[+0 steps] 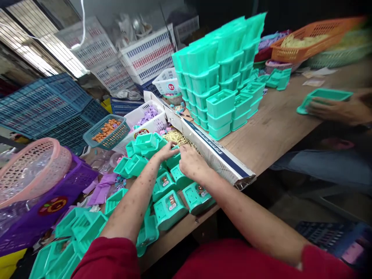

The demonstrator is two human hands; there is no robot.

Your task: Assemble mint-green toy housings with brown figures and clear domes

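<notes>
At the near edge of the wooden table, both hands meet over a loose heap of teal plastic housings. Left hand lies palm down with fingers curled onto a teal housing piece at the middle of the heap; whether it grips the piece or only presses on it cannot be told. Right hand lies just beside the left, fingers bent down onto the same piece, grip likewise unclear. Yellow lattice parts lie just behind the hands, against a long cardboard box flap. Left of the heap: a small teal basket of orange parts, a white basket with purple parts, a purple crate, a pink basket. Farther back, a tall stack of teal housings. At far right, another person's hand rests on a teal tray; an orange basket stands behind.
</notes>
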